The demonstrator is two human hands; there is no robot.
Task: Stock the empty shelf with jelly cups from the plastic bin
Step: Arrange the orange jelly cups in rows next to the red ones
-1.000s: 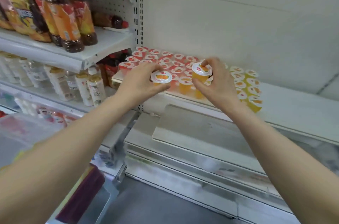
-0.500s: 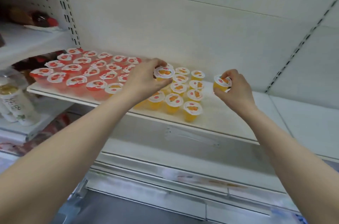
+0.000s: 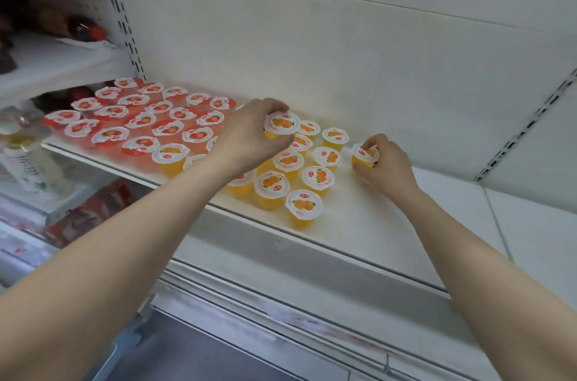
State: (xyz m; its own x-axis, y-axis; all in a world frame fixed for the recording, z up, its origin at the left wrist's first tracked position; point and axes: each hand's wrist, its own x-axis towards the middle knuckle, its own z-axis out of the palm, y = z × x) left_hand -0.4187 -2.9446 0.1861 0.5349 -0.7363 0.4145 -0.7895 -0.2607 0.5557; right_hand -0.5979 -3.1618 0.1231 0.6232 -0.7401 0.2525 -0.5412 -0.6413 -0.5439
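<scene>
Nearest to us, two bare forearms (image 3: 125, 255) reach up from the bottom corners toward the shelf (image 3: 359, 224), whose white front lip runs slantwise across the view. Just behind that lip stand the orange jelly cups (image 3: 304, 205) that are on the shelf, upright in loose rows with their lids up. Among them the left hand (image 3: 246, 138) grips one orange cup (image 3: 281, 124) from above and from the side, its fingers (image 3: 276, 106) curled round the rim. We cannot tell whether that cup hangs clear or rests on its neighbours. Right of the block, the right hand (image 3: 387, 166) pinches a second cup (image 3: 364, 154), thumb and fingers clenched on its wall and lid edge. Its base is at or just above the bare shelf, beside the outermost column. Farther back and to the left sits the block of red jelly cups (image 3: 140, 123), reaching almost to the back panel (image 3: 312, 52).

We judge these cups to be light, with thin plastic walls that give under a squeeze and a film lid that could dent or peel. The wall may also be slick. The stiffer rim just under the lid looks to us the safest hold, taken with a gentle pinch.

The plastic bin is out of view. The left hand hides several cups behind it. The bottles (image 3: 22, 162) at the left edge are blurred, and the lid print is too small to read.
</scene>
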